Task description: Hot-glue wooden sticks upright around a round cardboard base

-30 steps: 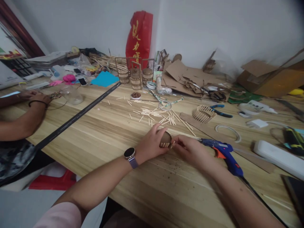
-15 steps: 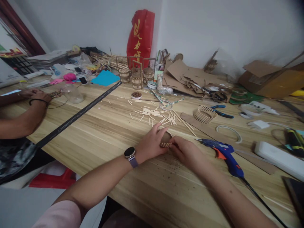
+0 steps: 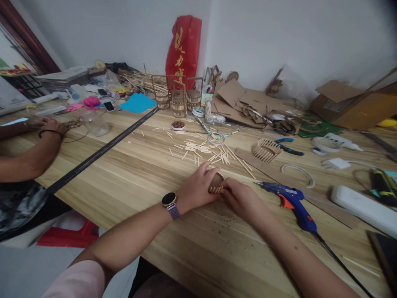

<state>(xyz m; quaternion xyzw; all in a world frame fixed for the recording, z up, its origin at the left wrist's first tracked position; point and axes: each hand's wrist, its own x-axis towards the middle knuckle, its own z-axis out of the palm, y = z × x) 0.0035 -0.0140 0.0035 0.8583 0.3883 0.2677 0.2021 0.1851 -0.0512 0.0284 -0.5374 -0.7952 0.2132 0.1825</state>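
Note:
A small round brown piece edged with short wooden sticks (image 3: 216, 183) is between my two hands, over the table. My left hand (image 3: 197, 187), with a watch at the wrist, is wrapped round its left side. At its right edge the fingers of my right hand (image 3: 236, 194) are pinched together against the sticks; their tips are partly hidden. Loose short sticks (image 3: 198, 147) are scattered beyond my hands. A blue glue gun (image 3: 293, 198) lies to the right, its nozzle toward my right hand. Behind it stands a ring of sticks (image 3: 266, 150).
Lidded stick baskets with tall handles (image 3: 179, 103) stand near a red bag (image 3: 185, 49). Blue pliers (image 3: 290, 148), a white ring (image 3: 297, 170) and a white power strip (image 3: 362, 209) lie right. Another person's hands (image 3: 51, 126) work at the left near a clear jar (image 3: 96, 124).
My hands and the piece between them have barely moved. The view has shifted slightly, so the things at the right appear a little further left.

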